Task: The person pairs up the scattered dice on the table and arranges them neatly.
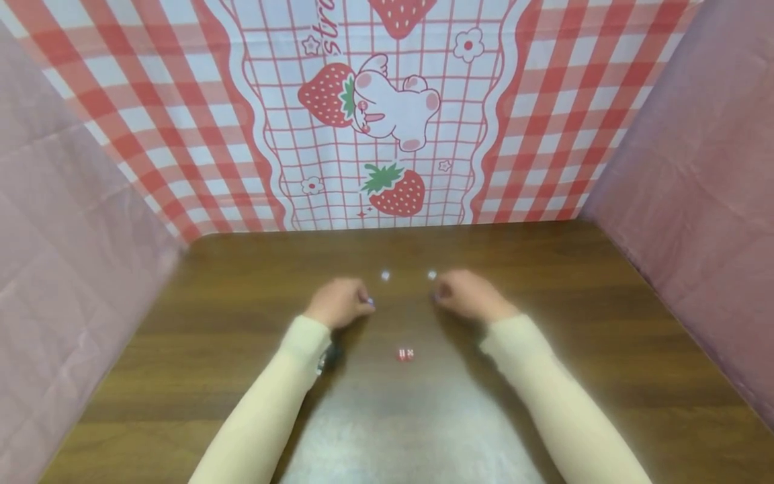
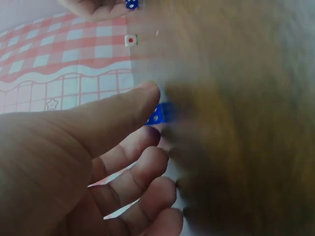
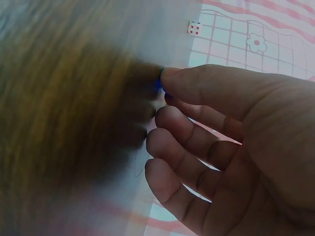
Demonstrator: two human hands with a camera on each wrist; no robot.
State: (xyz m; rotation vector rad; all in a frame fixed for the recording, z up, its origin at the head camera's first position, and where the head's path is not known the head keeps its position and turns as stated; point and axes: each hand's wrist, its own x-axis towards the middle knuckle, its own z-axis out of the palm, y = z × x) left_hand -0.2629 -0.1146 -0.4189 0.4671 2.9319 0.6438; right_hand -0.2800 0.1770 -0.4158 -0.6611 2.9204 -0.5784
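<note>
Checked strawberry cloth (image 1: 393, 114) stands behind; brown table (image 1: 242, 376) below. Pale sleeves (image 1: 254, 417) reach in from both sides. Right hand (image 1: 474, 296) and left hand (image 1: 340, 301) face each other, well apart, each pinching one blue die between thumb and index finger, other fingers loosely bent. Left blue die (image 2: 155, 117) shows pips; right blue die (image 3: 159, 84) is mostly covered. Can't tell if either touches the table. White dice: left one (image 1: 385, 275) and right one (image 1: 432, 275), just beyond the hands. Red dice (image 1: 410, 353) sit side by side, nearer the person. Handling, my judgement: pinch lightly on opposite faces, keep bottoms level, loose fingers clear of the white dice, release straight up.
</note>
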